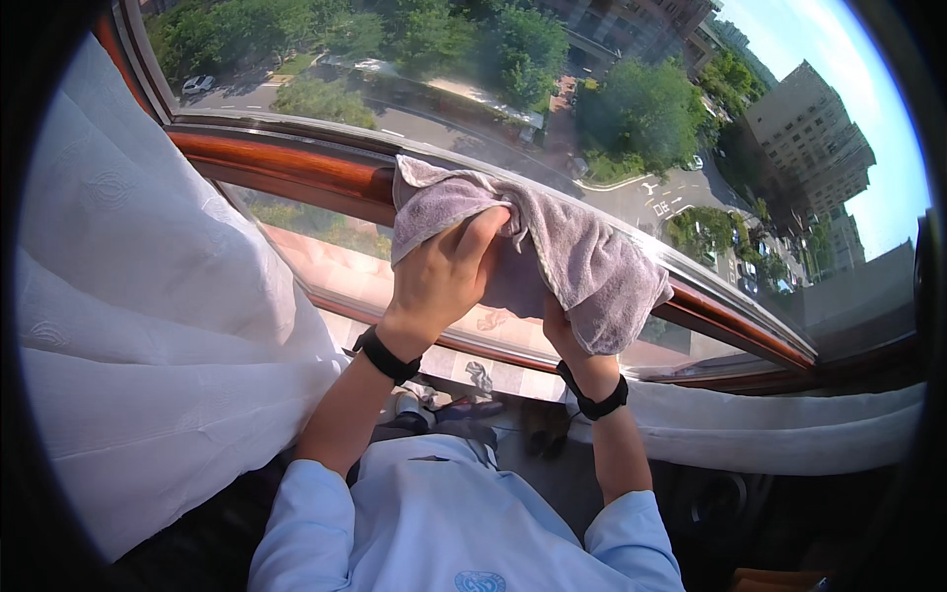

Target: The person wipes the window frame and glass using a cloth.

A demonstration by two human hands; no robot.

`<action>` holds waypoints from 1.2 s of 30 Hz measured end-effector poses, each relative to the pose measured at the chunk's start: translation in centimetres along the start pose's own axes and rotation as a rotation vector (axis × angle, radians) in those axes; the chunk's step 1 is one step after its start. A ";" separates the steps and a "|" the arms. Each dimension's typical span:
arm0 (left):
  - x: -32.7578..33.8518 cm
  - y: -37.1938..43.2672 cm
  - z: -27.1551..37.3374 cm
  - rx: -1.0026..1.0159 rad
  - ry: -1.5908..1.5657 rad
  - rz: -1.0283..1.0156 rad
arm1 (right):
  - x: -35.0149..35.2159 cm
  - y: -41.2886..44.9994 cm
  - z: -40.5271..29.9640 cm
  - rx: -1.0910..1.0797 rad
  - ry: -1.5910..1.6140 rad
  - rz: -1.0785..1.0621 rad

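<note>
A greyish-purple towel (592, 259) is draped over the reddish-brown window rail (296, 169), beside the metal window frame. My left hand (444, 270) grips the towel near its left part, with thumb and fingers pinched on a fold. Under the towel's right part is my right hand (568, 333); its fingers are mostly hidden by the cloth, so its hold cannot be made out. Both wrists wear black bands.
A white curtain (163, 296) hangs at the left, and another white curtain (755, 422) lies along the right. Beyond the window glass are trees, a road and buildings far below. A small dark crumpled thing (479, 376) lies on the sill below the rail.
</note>
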State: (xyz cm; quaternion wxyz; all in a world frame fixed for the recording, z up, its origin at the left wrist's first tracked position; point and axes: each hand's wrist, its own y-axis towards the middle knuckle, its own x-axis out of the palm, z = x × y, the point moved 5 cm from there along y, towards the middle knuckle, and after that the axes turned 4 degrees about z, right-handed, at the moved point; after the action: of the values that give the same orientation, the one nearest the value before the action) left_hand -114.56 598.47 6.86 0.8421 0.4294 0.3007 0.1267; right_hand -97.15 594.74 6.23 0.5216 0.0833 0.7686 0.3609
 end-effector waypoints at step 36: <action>10.8 0.8 12.0 0.334 -0.083 -0.220 | -9.1 -8.5 12.3 0.295 -0.065 0.144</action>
State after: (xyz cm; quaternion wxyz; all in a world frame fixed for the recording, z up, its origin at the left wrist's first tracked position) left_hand -98.60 596.26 8.63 0.7797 0.5323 0.3277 -0.0351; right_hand -80.39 589.75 5.14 0.5012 0.2256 0.7879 0.2777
